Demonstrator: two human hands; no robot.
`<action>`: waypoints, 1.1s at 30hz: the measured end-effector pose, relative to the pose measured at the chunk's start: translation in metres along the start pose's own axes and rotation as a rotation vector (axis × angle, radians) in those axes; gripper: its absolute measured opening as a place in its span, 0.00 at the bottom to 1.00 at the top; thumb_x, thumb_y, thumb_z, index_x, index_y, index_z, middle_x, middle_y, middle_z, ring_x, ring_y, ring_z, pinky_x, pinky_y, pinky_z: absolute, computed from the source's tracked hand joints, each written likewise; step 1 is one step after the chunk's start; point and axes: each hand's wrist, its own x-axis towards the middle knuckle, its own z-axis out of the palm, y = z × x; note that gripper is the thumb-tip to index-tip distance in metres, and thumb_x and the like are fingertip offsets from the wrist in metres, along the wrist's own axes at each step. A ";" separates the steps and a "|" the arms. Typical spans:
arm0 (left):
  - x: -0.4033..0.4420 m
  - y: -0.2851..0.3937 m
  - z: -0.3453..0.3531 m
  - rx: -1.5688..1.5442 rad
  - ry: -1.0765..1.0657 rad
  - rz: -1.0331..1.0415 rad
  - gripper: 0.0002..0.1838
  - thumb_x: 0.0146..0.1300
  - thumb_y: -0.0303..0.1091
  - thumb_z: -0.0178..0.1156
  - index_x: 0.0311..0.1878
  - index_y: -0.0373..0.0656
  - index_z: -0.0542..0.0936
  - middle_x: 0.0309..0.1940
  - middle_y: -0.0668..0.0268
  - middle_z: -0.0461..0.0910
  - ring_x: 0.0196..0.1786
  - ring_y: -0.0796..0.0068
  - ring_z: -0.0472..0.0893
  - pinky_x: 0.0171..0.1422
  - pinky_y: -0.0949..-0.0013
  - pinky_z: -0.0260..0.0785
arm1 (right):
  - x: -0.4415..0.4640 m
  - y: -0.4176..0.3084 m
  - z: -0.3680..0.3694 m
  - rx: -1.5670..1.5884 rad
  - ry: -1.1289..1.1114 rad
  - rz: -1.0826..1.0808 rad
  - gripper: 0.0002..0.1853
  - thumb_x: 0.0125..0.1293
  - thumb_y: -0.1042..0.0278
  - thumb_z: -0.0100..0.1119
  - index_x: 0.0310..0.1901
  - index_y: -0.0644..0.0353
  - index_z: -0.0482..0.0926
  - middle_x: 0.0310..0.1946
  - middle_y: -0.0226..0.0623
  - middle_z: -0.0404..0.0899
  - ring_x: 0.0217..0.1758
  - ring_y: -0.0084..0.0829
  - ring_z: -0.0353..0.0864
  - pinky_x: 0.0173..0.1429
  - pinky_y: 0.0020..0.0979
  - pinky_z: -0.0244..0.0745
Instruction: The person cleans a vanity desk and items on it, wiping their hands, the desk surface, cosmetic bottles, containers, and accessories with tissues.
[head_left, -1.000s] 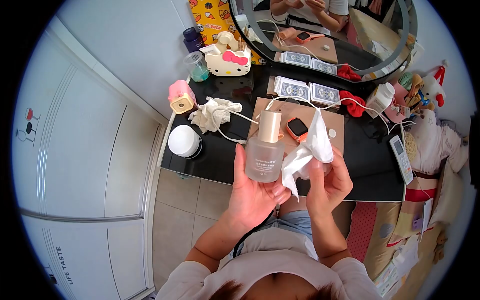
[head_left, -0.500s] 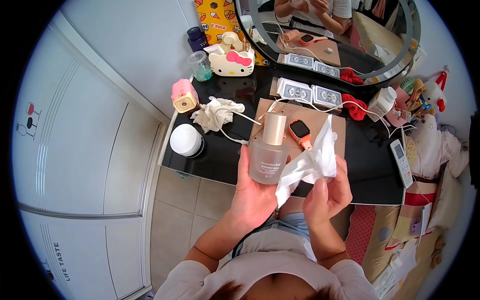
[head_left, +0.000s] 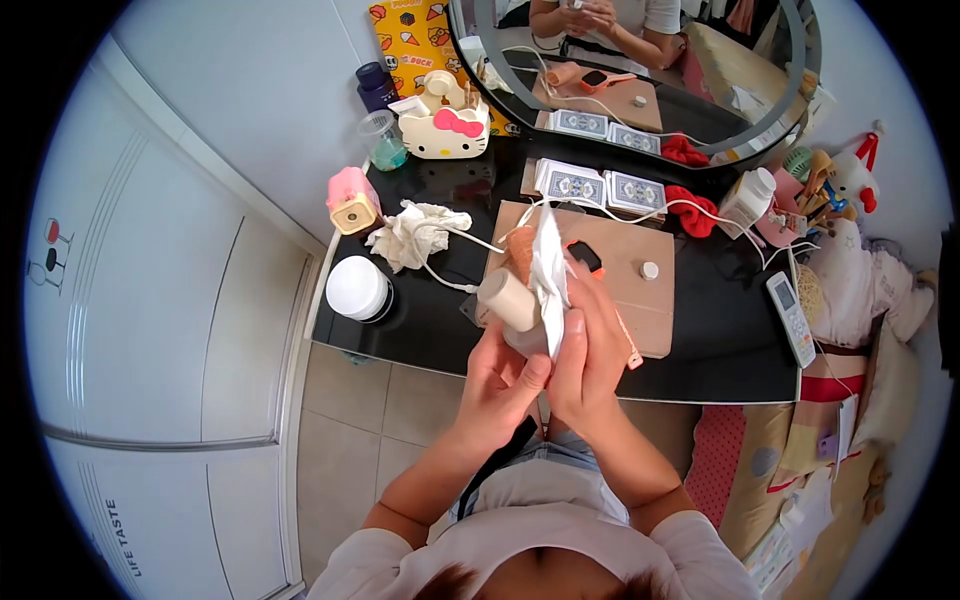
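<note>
My left hand (head_left: 500, 385) is wrapped round a frosted glass bottle (head_left: 526, 339) with a beige cap (head_left: 508, 299), which is tilted toward the upper left. My right hand (head_left: 588, 350) presses a white tissue (head_left: 548, 275) against the bottle's right side, its fingers closed on the tissue. Most of the bottle's body is hidden by the hands and tissue. Beyond the hands, an orange watch (head_left: 585, 257) lies on a brown board (head_left: 640, 310), partly covered by my right hand. A small white cap (head_left: 649, 271) rests on the same board.
On the black table (head_left: 400, 325) are a white jar (head_left: 358, 288), crumpled tissue (head_left: 415, 236), a pink-and-yellow container (head_left: 352, 200), a cat-faced holder (head_left: 446, 132), card stacks (head_left: 575, 184), a red cloth (head_left: 691, 211), a white bottle (head_left: 748, 198) and a remote (head_left: 791, 318). A mirror (head_left: 640, 70) stands behind; a cable crosses the tabletop.
The bottle has tipped from upright to slanted. My right hand has moved left, bringing the tissue against the bottle, and both hands are now together.
</note>
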 end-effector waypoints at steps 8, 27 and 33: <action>0.003 -0.011 0.003 0.327 0.037 0.305 0.31 0.64 0.26 0.55 0.66 0.36 0.52 0.71 0.50 0.48 0.69 0.66 0.57 0.71 0.63 0.49 | -0.014 0.007 0.006 0.148 -0.005 0.354 0.19 0.72 0.65 0.33 0.42 0.72 0.73 0.34 0.46 0.76 0.36 0.35 0.75 0.43 0.32 0.68; 0.004 0.010 -0.024 0.618 0.092 0.232 0.30 0.49 0.21 0.60 0.59 0.34 0.65 0.53 0.52 0.72 0.58 0.63 0.73 0.61 0.67 0.63 | -0.018 -0.003 0.006 -0.374 -0.091 -0.278 0.08 0.63 0.68 0.55 0.33 0.66 0.75 0.31 0.43 0.72 0.35 0.34 0.71 0.36 0.30 0.67; -0.001 0.004 -0.034 0.422 -0.011 0.180 0.32 0.54 0.21 0.60 0.62 0.35 0.60 0.59 0.55 0.66 0.62 0.69 0.68 0.66 0.68 0.59 | -0.023 0.008 0.016 -0.133 0.031 -0.143 0.07 0.59 0.72 0.57 0.37 0.63 0.72 0.33 0.41 0.71 0.32 0.36 0.70 0.36 0.32 0.67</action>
